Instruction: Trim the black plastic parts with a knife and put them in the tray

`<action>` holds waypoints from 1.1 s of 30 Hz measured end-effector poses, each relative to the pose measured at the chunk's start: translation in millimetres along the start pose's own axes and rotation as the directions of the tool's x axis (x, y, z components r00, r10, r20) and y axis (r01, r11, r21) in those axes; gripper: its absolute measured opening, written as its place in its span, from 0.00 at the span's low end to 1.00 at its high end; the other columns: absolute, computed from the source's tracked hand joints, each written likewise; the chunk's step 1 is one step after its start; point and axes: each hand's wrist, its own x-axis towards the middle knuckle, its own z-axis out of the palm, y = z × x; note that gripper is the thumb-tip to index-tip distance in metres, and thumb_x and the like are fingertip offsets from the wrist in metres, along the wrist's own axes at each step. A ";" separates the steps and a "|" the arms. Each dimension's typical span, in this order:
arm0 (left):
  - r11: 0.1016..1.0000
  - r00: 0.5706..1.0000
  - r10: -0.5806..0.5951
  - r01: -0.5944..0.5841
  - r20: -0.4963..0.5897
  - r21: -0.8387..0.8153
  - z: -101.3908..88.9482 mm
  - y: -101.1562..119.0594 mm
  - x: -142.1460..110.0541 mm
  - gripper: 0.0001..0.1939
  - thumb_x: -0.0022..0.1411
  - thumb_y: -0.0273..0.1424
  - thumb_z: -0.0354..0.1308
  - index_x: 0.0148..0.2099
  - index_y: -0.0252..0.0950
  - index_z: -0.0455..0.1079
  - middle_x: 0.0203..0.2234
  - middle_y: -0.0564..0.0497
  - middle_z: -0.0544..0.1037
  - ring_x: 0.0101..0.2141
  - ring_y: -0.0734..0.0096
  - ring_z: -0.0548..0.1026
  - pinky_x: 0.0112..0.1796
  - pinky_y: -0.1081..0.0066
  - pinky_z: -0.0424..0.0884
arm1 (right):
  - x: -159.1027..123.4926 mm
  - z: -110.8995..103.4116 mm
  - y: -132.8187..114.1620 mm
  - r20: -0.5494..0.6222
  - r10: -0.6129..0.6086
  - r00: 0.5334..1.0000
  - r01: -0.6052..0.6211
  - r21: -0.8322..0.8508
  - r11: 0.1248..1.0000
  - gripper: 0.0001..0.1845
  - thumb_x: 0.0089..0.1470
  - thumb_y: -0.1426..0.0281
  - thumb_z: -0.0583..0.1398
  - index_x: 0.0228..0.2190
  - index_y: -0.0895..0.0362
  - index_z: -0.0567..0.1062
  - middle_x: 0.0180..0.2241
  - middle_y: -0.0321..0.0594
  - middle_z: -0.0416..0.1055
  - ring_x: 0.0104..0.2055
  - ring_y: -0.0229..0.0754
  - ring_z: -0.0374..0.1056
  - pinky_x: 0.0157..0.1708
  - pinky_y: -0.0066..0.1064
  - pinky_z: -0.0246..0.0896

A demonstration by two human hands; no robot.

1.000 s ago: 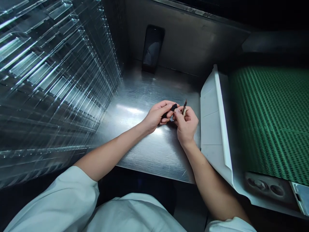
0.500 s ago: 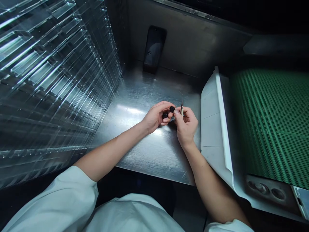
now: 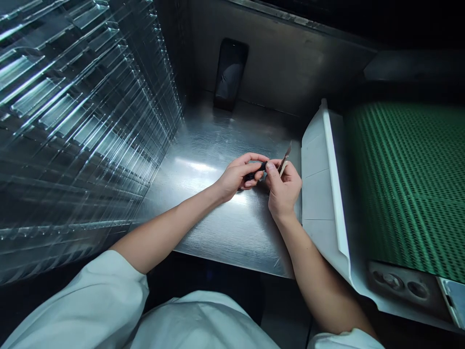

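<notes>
My left hand (image 3: 236, 177) is closed on small black parts (image 3: 250, 176), held between thumb and fingers just above the metal table (image 3: 218, 223). Their exact kind is too small to make out. Close beside it, my right hand (image 3: 284, 191) pinches the right end of a black part with thumb and forefinger. The same hand grips a small knife (image 3: 285, 161), its thin pointed blade tilted up to the right and its pale handle partly hidden by the fingers.
A dark phone (image 3: 231, 72) leans on the back metal wall. Stacked clear plastic trays (image 3: 83, 126) rise on the left. To the right, a white guard (image 3: 319, 189) borders a green perforated conveyor belt (image 3: 410, 194).
My right hand has shifted slightly right, and the knife now tilts further right with more blade showing. My left fingers have closed over the black parts, which have turned in my grip.
</notes>
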 end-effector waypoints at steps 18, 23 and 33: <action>0.996 0.997 0.061 -0.065 -0.056 -0.069 -2.8 5.1 1.1 0.10 0.70 0.27 0.56 0.49 0.30 0.75 0.24 0.55 0.66 0.18 0.83 0.57 0.20 0.80 0.49 | -2.7 -4.7 0.0 0.092 -0.200 0.975 0.219 -0.311 0.925 0.25 0.71 0.48 0.54 0.33 0.54 0.75 0.30 0.37 0.72 0.30 0.41 0.66 0.32 0.33 0.60; 0.993 0.996 0.070 -0.075 -0.057 -0.088 -2.1 8.3 0.4 0.09 0.70 0.27 0.57 0.49 0.31 0.76 0.24 0.55 0.65 0.18 0.83 0.57 0.20 0.80 0.49 | -3.4 -4.8 -2.3 0.140 -0.212 0.967 0.253 -0.437 0.863 0.23 0.70 0.50 0.58 0.32 0.54 0.76 0.27 0.36 0.72 0.29 0.43 0.67 0.34 0.33 0.60; 0.986 0.984 0.162 -0.165 -0.069 -0.031 -6.0 10.9 -0.5 0.11 0.71 0.28 0.55 0.50 0.32 0.76 0.24 0.56 0.63 0.18 0.83 0.54 0.20 0.79 0.50 | -2.6 -2.6 -3.7 0.163 -0.244 0.956 0.292 -0.440 0.849 0.23 0.69 0.52 0.59 0.30 0.54 0.76 0.25 0.34 0.71 0.27 0.41 0.65 0.31 0.33 0.57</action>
